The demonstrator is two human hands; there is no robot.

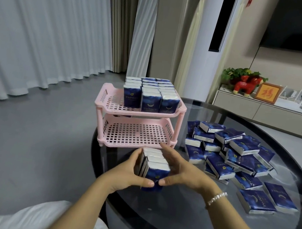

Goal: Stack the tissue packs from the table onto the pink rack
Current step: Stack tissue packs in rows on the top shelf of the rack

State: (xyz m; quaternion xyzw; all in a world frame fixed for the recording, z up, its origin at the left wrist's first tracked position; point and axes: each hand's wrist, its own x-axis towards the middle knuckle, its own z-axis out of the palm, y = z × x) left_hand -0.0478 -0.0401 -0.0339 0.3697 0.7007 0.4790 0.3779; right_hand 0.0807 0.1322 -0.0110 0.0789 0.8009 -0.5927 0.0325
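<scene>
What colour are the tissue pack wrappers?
Dark blue with pale lettering, white at the ends; clearest on the loose tissue packs in the head view.

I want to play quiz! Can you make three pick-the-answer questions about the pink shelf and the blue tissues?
1. Where do the standing dark blue tissue packs sit?
A top tier
B bottom tier
C floor

2. What colour is the perforated plastic rack?
A green
B pink
C yellow

3. What are the hands doing?
A resting open
B squeezing a row of packs
C lifting the rack

Answers: 1 A, the lower tier shows only bare grid; 2 B, plainly pink; 3 B, left hand and right hand press the held row of packs together.
</scene>
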